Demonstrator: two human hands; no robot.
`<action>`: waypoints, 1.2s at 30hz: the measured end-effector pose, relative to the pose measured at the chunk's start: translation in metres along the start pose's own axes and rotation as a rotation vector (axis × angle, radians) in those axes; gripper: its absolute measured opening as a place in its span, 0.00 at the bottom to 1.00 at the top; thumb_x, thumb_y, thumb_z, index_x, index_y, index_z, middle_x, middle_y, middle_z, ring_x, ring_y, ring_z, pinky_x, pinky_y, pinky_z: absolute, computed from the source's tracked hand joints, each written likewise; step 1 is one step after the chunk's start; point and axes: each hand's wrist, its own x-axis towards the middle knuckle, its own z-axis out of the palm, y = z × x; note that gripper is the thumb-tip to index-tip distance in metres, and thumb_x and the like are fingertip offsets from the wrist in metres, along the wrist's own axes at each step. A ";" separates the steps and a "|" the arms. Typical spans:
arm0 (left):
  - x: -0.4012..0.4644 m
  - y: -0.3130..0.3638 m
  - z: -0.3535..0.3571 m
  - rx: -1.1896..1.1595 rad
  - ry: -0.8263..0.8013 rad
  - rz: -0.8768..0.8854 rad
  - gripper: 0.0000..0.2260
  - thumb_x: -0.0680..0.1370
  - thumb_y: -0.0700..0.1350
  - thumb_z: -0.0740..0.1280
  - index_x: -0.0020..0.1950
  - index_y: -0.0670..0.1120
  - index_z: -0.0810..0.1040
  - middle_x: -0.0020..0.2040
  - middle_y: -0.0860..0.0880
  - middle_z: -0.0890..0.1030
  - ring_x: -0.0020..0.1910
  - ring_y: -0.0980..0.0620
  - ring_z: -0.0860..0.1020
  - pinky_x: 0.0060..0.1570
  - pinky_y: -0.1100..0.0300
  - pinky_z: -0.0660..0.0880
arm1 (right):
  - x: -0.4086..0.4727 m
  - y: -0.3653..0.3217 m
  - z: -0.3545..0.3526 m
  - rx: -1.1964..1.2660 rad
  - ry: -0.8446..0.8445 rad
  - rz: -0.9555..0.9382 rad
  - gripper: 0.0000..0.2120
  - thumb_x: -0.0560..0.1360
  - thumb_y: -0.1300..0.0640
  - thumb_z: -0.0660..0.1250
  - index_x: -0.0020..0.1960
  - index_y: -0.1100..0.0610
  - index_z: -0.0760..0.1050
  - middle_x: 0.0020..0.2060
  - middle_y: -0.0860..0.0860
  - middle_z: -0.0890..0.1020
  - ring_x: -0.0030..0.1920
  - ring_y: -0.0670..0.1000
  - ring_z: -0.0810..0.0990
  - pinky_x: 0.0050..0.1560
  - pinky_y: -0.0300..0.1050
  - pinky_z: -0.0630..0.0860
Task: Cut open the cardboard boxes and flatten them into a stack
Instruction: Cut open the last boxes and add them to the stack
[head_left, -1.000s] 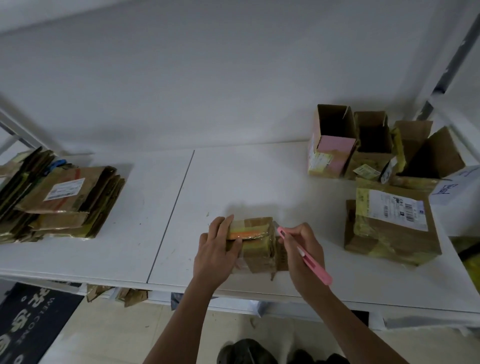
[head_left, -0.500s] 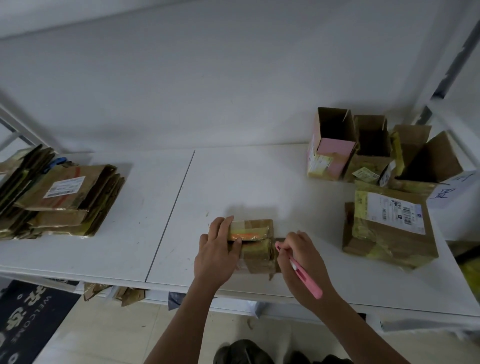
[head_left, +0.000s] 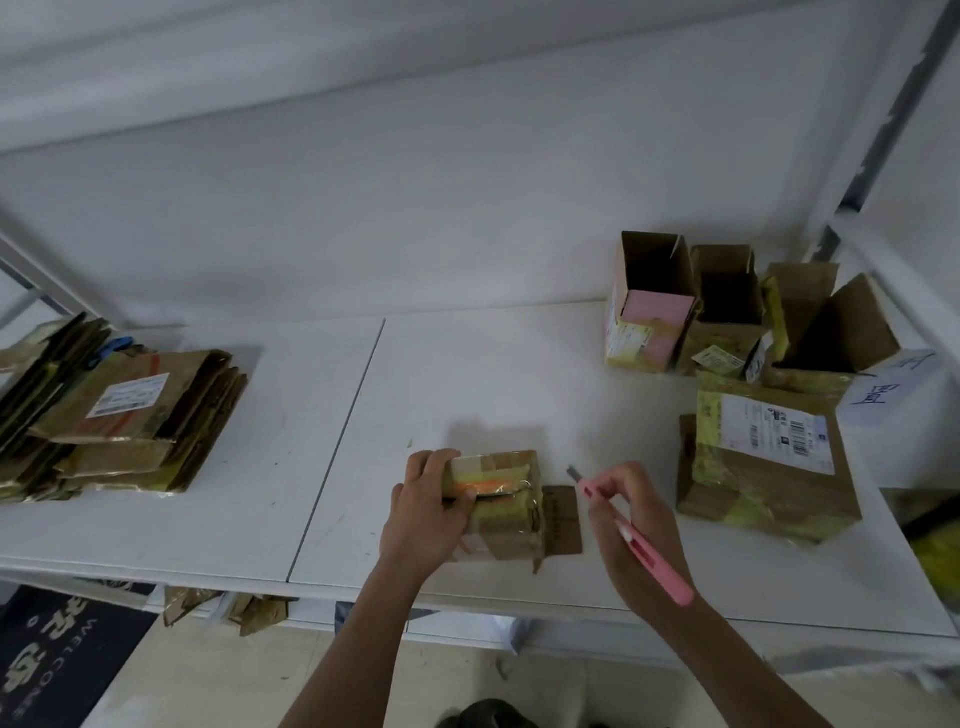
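Observation:
A small taped cardboard box (head_left: 506, 506) sits near the table's front edge, with orange and yellow tape across its top. My left hand (head_left: 426, 512) grips its left end, thumb on the top. My right hand (head_left: 631, 525) holds a pink utility knife (head_left: 636, 540) a little to the right of the box, its short blade pointing up-left and clear of the cardboard. One brown flap (head_left: 562, 519) lies flat on the table at the box's right side. A stack of flattened boxes (head_left: 130, 426) rests at the far left.
Several open upright boxes (head_left: 727, 312) stand at the back right of the white table (head_left: 467, 374). A larger closed box with a shipping label (head_left: 769, 462) lies in front of them. Cardboard scraps (head_left: 249, 610) hang below the front edge. A doormat (head_left: 47, 665) covers the floor.
My right hand has drawn the knife away from the box's right end toward the right. The right flap now lies open and flat. My left hand still holds the box.

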 end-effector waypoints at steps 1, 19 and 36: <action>0.000 0.001 -0.003 -0.020 0.001 -0.008 0.16 0.78 0.46 0.68 0.64 0.57 0.70 0.61 0.57 0.65 0.59 0.45 0.72 0.56 0.49 0.75 | 0.004 0.006 -0.002 -0.072 0.007 0.003 0.09 0.79 0.51 0.57 0.47 0.54 0.72 0.39 0.46 0.76 0.38 0.45 0.76 0.39 0.34 0.74; -0.014 0.003 -0.018 0.454 0.228 -0.078 0.22 0.76 0.66 0.62 0.65 0.58 0.66 0.50 0.53 0.76 0.47 0.49 0.78 0.39 0.59 0.68 | 0.037 -0.006 0.061 -0.087 -0.374 0.272 0.28 0.81 0.55 0.63 0.78 0.53 0.57 0.61 0.50 0.76 0.59 0.50 0.77 0.66 0.45 0.69; -0.009 -0.008 -0.038 0.037 -0.024 -0.072 0.19 0.85 0.48 0.55 0.34 0.47 0.68 0.32 0.50 0.72 0.30 0.53 0.69 0.28 0.67 0.63 | 0.048 -0.006 0.087 0.024 -0.448 0.446 0.31 0.79 0.57 0.67 0.79 0.50 0.58 0.64 0.50 0.77 0.64 0.49 0.75 0.64 0.45 0.73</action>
